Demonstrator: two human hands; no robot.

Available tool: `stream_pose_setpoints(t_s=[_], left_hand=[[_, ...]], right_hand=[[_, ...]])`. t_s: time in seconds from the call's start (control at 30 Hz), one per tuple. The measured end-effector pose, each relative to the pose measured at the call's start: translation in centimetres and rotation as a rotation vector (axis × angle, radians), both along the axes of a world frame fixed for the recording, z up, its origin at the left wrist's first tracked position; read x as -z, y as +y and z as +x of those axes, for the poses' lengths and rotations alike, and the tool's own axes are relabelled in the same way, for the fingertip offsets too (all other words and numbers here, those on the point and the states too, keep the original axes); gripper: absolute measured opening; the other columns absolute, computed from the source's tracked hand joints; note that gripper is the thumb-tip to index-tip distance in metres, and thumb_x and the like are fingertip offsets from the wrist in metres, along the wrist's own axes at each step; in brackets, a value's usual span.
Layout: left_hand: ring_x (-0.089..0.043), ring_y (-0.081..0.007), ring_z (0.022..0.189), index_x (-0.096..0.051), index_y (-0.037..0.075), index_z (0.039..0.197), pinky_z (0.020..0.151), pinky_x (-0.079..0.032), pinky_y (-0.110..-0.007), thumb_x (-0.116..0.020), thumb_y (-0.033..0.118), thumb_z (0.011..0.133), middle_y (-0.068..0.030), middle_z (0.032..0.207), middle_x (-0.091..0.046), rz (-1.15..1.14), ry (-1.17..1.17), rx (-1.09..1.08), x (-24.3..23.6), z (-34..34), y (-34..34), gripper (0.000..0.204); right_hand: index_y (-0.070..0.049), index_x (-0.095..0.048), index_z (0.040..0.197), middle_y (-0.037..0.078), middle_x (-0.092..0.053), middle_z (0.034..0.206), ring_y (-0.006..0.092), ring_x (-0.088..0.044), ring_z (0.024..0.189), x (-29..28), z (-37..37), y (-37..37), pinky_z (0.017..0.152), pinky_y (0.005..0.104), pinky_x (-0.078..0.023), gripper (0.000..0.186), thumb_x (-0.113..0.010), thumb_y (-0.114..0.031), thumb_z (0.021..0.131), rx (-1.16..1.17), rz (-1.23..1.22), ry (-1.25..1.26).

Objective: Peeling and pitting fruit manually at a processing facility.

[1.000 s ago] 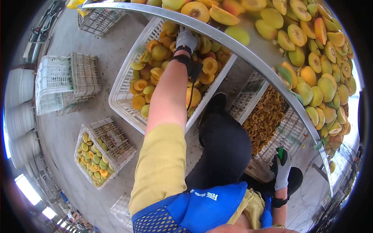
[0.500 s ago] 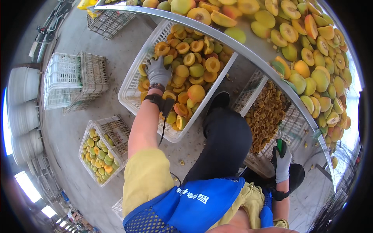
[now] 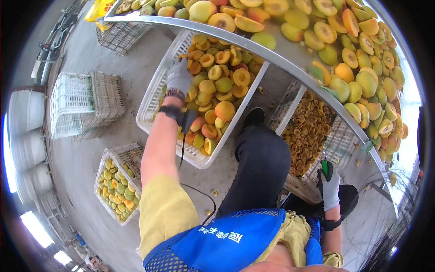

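My left hand [image 3: 179, 75], in a grey glove, is over the upper left part of a white plastic crate [image 3: 147, 109] piled with halved yellow-orange fruit [image 3: 224, 84]. Its fingers are blurred; an orange piece [image 3: 183, 57] shows at their tips, and I cannot tell if they grip it. My gloved right hand [image 3: 329, 183], low at right, grips a green-handled tool [image 3: 326, 168] with a slim metal tip pointing up. Beside it is a crate [image 3: 285, 115] with a heap of brown pits or scraps [image 3: 304, 136].
A metal-rimmed work surface [image 3: 272, 56] heaped with cut fruit arches over the top and right. Left stand stacked crates [image 3: 86, 104], a crate of greenish-yellow fruit [image 3: 118, 186], another crate [image 3: 122, 38] and white tubs [image 3: 27, 140]. My knee [image 3: 263, 163] is between the crates; a cable [image 3: 199, 192] hangs nearby.
My left hand has moved from the crate's top middle down and left, then slightly up to its upper left side, uncovering fruit. My right hand still holds the tool.
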State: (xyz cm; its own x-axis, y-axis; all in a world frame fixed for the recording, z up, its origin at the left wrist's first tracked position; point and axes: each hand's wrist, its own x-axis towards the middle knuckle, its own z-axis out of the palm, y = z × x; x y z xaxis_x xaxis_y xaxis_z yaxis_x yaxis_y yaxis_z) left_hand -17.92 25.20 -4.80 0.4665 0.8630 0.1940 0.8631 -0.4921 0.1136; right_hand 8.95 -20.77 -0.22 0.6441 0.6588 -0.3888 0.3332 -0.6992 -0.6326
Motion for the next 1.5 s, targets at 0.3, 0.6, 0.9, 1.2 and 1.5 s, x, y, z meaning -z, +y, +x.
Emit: stream_pose_setpoints(t_s=[0.3,0.6,0.9,1.2,1.5], left_hand=[[-0.046,-0.029,0.101,-0.045,0.009,0.107,0.08,-0.041,-0.04,-0.048,0.008,0.073,-0.0148,0.107,-0.047,-0.17,0.597,-0.037,1.6,1.7,5.3,0.034],[-0.055,-0.0293,0.085,-0.05,0.003,0.1,0.073,-0.044,-0.035,-0.061,0.026,0.066,-0.0171,0.088,-0.058,-0.271,-0.141,-0.194,-2.7,4.1,1.2,0.043],[-0.055,-0.0304,0.081,-0.056,0.004,0.089,0.072,-0.043,-0.036,-0.044,0.024,0.078,-0.0151,0.084,-0.058,0.19,-0.047,0.43,4.6,14.8,-3.3,0.026],[-0.052,-0.0325,0.084,-0.056,0.004,0.092,0.077,-0.039,-0.039,-0.048,0.028,0.075,-0.0168,0.089,-0.057,-0.027,-0.13,0.165,4.4,11.9,-2.1,0.03],[-0.051,-0.0341,0.087,-0.055,0.003,0.091,0.074,-0.041,-0.039,-0.049,0.018,0.075,-0.0202,0.087,-0.055,-0.501,-0.356,0.097,2.3,13.4,-7.0,0.023]], right_hand=[[-0.001,-0.05,0.101,0.006,-0.052,0.063,0.0088,-0.043,0.041,0.3,-0.4,0.3,0.038,0.0228,-0.036,0.027,-0.053,-0.001,0.074,-0.126,0.206,-0.22],[-0.003,-0.05,0.099,0.017,-0.056,0.078,0.0308,-0.055,0.071,0.6,-1.0,0.9,0.062,0.0313,-0.043,0.032,-0.06,-0.008,0.07,-0.047,0.059,-0.038],[-0.002,-0.05,0.099,0.017,-0.056,0.078,0.0283,-0.056,0.067,-1.3,-1.2,0.3,0.059,0.0306,-0.043,0.031,-0.059,-0.008,0.07,0.083,0.008,0.008],[-0.002,-0.05,0.1,0.013,-0.055,0.072,0.0231,-0.053,0.063,0.1,-0.9,-0.3,0.055,0.0285,-0.041,0.029,-0.057,-0.007,0.072,0.04,0.025,0.001],[-0.003,-0.05,0.101,0.017,-0.056,0.078,0.0317,-0.055,0.071,0.6,-0.3,-0.6,0.062,0.0315,-0.043,0.031,-0.058,-0.011,0.072,0.011,0.065,-0.046]])
